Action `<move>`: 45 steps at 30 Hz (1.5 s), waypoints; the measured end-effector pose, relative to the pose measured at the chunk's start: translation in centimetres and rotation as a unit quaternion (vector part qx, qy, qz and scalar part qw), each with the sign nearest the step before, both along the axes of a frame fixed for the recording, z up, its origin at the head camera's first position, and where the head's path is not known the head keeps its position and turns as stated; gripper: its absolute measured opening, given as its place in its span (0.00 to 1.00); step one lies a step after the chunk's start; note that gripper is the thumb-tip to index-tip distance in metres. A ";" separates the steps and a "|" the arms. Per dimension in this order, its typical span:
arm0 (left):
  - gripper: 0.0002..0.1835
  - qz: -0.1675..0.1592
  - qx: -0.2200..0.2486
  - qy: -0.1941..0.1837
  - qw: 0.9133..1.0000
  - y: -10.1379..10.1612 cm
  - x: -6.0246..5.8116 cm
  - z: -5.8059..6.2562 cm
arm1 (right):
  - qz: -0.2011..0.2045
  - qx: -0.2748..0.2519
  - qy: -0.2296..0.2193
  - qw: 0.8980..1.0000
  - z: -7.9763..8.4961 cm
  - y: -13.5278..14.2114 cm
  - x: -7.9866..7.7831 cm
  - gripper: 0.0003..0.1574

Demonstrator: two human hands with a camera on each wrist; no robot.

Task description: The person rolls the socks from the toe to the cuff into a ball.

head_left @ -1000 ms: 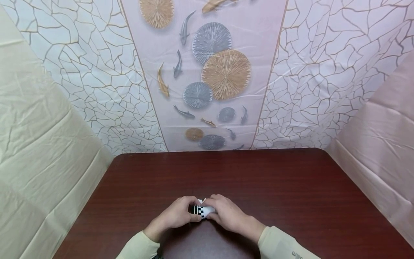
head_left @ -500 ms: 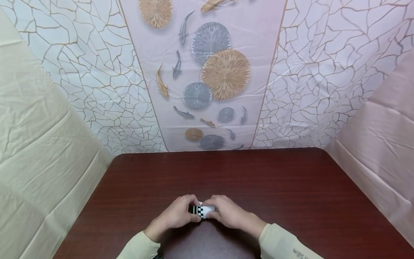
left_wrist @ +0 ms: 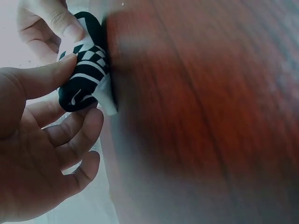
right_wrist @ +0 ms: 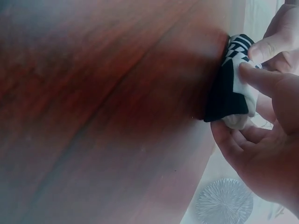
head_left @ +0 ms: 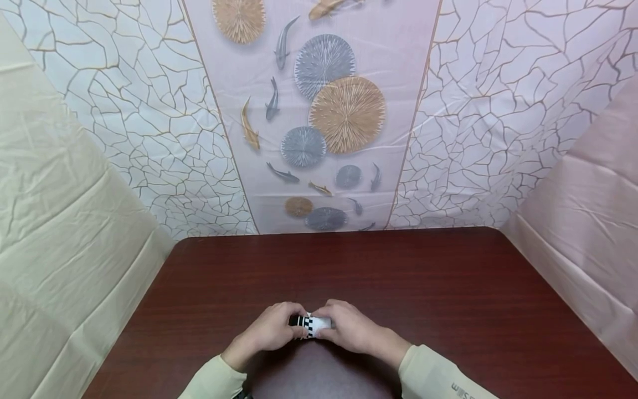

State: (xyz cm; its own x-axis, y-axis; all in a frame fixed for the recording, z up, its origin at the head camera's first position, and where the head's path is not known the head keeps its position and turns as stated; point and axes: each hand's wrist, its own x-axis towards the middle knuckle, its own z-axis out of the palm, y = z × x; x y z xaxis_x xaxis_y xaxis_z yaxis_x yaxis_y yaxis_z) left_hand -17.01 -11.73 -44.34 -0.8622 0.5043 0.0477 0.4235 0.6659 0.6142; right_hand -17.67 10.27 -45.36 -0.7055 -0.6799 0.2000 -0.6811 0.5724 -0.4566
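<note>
A small folded sock (head_left: 319, 326), black and white with a band of checks and stripes, lies on the table near its front. My left hand (head_left: 273, 328) pinches its left end between thumb and fingers. At the other end, my right hand (head_left: 353, 328) pinches it the same way. The left wrist view shows the sock's rounded black end (left_wrist: 70, 99) with a loose white flap beside it. A black panel and a pale edge of the sock (right_wrist: 226, 95) show in the right wrist view. Fingers hide part of it from above.
The dark red-brown wooden table (head_left: 399, 271) spreads around both hands. Behind it hangs a patterned cloth (head_left: 349, 116) with fish and round shapes. Plain pale cloth walls (head_left: 65, 221) stand at the left and right sides.
The white bit that stuck up at the sock's far side has sunk lower between the fingers, and the bundle looks flatter. Both hands keep nearly the same place, with slight finger shifts.
</note>
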 end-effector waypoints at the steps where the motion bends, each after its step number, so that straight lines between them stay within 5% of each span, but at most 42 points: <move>1: 0.09 -0.001 -0.001 -0.002 1.000 0.0 0.0 0.0 | -0.004 0.002 0.003 1.000 0.0 0.0 0.1 0.17; 12: 0.09 -0.001 -0.003 -0.034 0.999 -0.2 -0.1 0.1 | -0.040 0.031 0.037 0.998 -0.6 -0.4 0.4 0.26; 20: 0.08 -0.003 -0.007 -0.029 1.000 -0.3 -0.1 0.0 | -0.030 0.020 0.055 0.998 -0.8 -0.3 0.3 0.22; 45: 0.23 0.008 0.013 -0.001 1.000 0.3 -0.2 -0.8 | -0.016 0.013 0.000 1.000 0.1 -0.3 -0.1 0.15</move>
